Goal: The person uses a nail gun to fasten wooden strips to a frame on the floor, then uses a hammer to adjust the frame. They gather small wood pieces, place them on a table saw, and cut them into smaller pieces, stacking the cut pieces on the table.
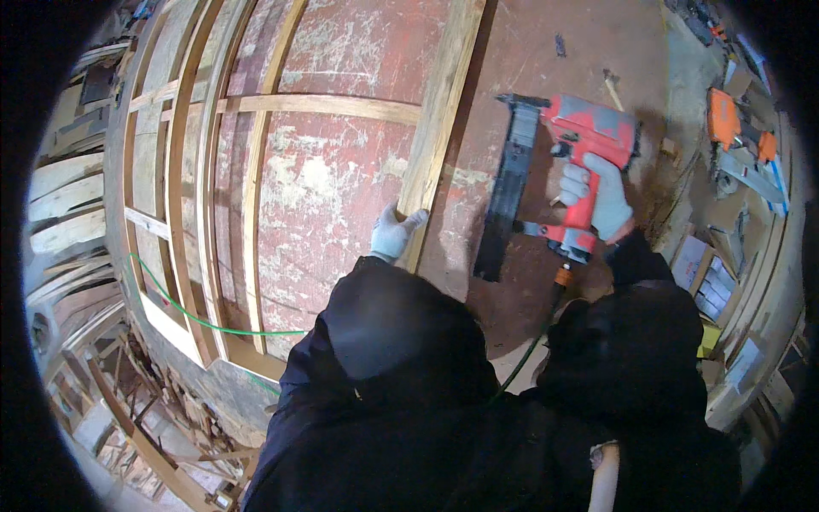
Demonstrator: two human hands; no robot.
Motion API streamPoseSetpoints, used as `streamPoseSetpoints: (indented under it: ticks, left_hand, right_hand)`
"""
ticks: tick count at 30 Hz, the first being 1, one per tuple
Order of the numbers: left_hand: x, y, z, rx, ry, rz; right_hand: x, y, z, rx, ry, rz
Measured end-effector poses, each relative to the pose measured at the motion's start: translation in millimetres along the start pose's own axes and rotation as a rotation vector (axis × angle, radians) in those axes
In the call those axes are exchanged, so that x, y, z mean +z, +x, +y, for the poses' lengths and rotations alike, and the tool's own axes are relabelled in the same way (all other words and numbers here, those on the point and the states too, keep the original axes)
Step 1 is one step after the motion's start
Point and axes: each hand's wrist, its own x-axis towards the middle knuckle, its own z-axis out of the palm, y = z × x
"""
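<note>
In a white glove, my right hand (608, 200) is wrapped round the handle of a red nail gun (593, 124). Its long black magazine (505, 192) slants down on the left side, and the nose points left. An air hose (531, 352) runs from the base of the handle toward my body. My left hand (393, 235), gloved too, grips the near part of a long wooden board (440, 119), thumb on its right edge. This board forms the right side of a wooden frame, and a crosspiece (333, 105) meets it from the left. The nail gun is apart from the board.
The frame's other slats (258, 196) lie on a worn red tabletop (324, 188). A green cord (196, 320) crosses its near left corner. At the right edge are an orange tool (725, 118) and small boxes (712, 286). Wood scraps (162, 401) are piled at lower left.
</note>
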Motion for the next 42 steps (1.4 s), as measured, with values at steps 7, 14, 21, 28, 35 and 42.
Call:
streamPoseSetpoints:
  ticks: [7, 14, 21, 28, 35, 42]
  left_hand:
    - [-2.3, -1.0, 9.6, -0.118, -0.043, 0.002]
    - [-0.4, -2.9, 13.8, -0.104, -0.170, 0.002]
    - [-3.8, 1.7, 14.6, -0.112, -0.126, -0.069]
    - [0.4, -4.3, 21.6, -0.111, -0.245, -0.064]
    - [2.5, -5.5, 27.5, -0.107, -0.178, -0.033]
    - [-1.9, -3.7, 31.4, -0.132, -0.109, -0.042]
  right_hand:
    - [-34.8, 68.0, 32.7, 0.148, 0.136, -0.143]
    - [-54.4, 81.6, 44.2, 0.171, 0.205, -0.196]
    - [-57.2, 80.9, 47.2, 0.161, 0.169, -0.236]
    - [-61.6, 84.3, 50.2, 0.172, 0.191, -0.263]
    - [-45.5, 77.1, 49.5, 0.117, 0.117, -0.189]
    - [-47.8, 74.5, 51.5, 0.130, 0.157, -0.179]
